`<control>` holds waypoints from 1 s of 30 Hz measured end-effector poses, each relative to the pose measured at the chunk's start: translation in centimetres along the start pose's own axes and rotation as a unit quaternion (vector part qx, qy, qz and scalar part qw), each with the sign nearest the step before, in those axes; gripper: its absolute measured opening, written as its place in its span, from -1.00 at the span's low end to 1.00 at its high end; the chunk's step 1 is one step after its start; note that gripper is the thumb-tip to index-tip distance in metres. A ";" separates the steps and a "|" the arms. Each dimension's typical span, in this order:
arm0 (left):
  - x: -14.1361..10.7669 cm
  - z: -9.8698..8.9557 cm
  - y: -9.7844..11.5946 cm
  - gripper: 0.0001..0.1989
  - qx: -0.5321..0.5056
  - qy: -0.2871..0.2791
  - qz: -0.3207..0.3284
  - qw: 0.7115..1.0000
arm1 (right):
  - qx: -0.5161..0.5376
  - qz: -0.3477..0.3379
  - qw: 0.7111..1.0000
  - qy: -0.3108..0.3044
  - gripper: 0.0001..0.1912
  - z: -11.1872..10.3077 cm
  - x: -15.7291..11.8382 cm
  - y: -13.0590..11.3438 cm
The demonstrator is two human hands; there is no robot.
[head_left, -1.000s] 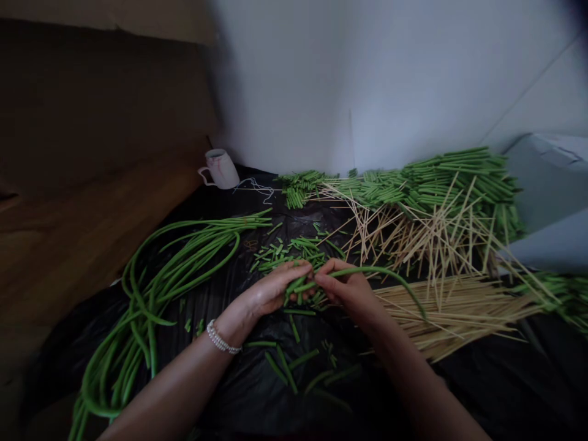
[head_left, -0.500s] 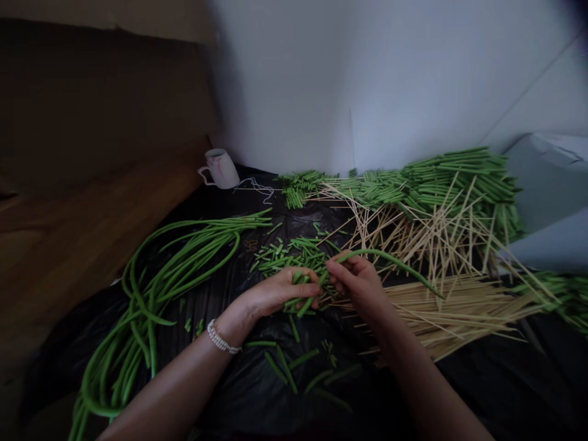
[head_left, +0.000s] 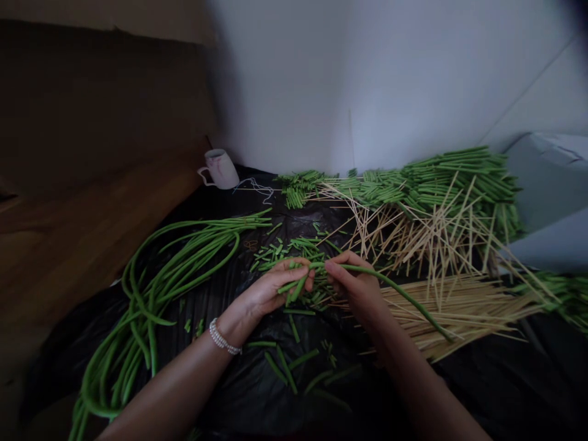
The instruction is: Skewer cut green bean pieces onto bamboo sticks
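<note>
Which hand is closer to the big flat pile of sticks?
Right. The right hand is near the left end of the flat pile of sticks; the left hand is farther left, holding short green pieces.

An indoor corner is serving as a makeshift food-preparation spot; whether a home's or a shop's, the view is not showing. Black plastic sheeting (head_left: 234, 389) is lining it, cut green stalks (head_left: 463, 168) and wooden sticks (head_left: 482, 306) are lying heaped before a pale wall (head_left: 294, 79), and a mug (head_left: 223, 171) is standing nearby.

Green beans (head_left: 297, 289), tan sticks (head_left: 441, 312), black sheet (head_left: 243, 395); white mug (head_left: 223, 172), apparently pink-streaked; white bracelet (head_left: 218, 337)
</note>
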State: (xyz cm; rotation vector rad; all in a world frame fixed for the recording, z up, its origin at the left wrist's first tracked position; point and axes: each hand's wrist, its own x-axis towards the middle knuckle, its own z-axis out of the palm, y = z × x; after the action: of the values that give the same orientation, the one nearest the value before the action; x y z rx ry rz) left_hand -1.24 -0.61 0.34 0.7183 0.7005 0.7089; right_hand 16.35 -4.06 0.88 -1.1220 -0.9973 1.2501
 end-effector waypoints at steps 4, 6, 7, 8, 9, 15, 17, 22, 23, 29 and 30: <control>-0.1 0.3 0.0 -0.75 -0.052 0.009 0.018 0.998 | 0.037 0.021 0.999 -0.006 -0.78 0.3 0.0 0.3; 0.0 0.6 -0.1 -0.75 -0.079 0.029 0.032 0.996 | 0.023 0.013 1.000 0.002 -0.80 0.5 -0.1 0.1; 0.1 0.7 -0.1 -0.76 -0.086 0.036 0.038 0.995 | 0.011 0.007 1.000 0.010 -0.81 0.6 -0.2 0.0; 0.2 0.7 -0.1 -0.77 -0.087 0.038 0.043 0.995 | -0.003 0.002 1.000 0.020 -0.83 0.8 -0.4 -0.1; 0.4 0.7 -0.1 -0.79 -0.086 0.035 0.050 0.994 | -0.018 -0.003 0.999 0.026 -0.84 1.0 -0.6 -0.1; 1.0 0.2 0.5 -0.87 -0.108 0.038 0.080 0.990 | -0.064 -0.042 0.997 -0.002 -0.75 2.1 -1.3 0.4; 0.9 0.3 0.7 -0.85 -0.122 0.034 0.059 0.990 | -0.053 -0.014 0.998 -0.017 -0.73 2.0 -1.1 0.6; 0.4 0.7 1.0 -0.76 -0.205 -0.027 0.009 0.978 | 0.062 0.085 0.994 -0.039 -0.79 1.0 -0.5 0.8; 0.3 0.7 1.1 -0.77 -0.230 -0.035 0.006 0.972 | 0.084 0.086 0.992 -0.043 -0.82 0.8 -0.3 0.8; -0.1 0.1 2.7 -0.80 -0.275 -0.034 0.052 0.959 | 0.151 0.079 0.983 -0.070 -0.88 -0.1 0.1 0.5; 0.0 0.2 2.7 -0.82 -0.241 -0.032 0.051 0.969 | 0.143 0.080 0.983 -0.082 -0.88 -0.2 0.1 0.5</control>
State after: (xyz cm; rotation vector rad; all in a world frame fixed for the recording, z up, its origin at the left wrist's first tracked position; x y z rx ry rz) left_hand -2.00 0.80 2.50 0.3286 0.4088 0.9060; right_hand 16.48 -3.98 0.31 -0.8989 -0.8257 1.5809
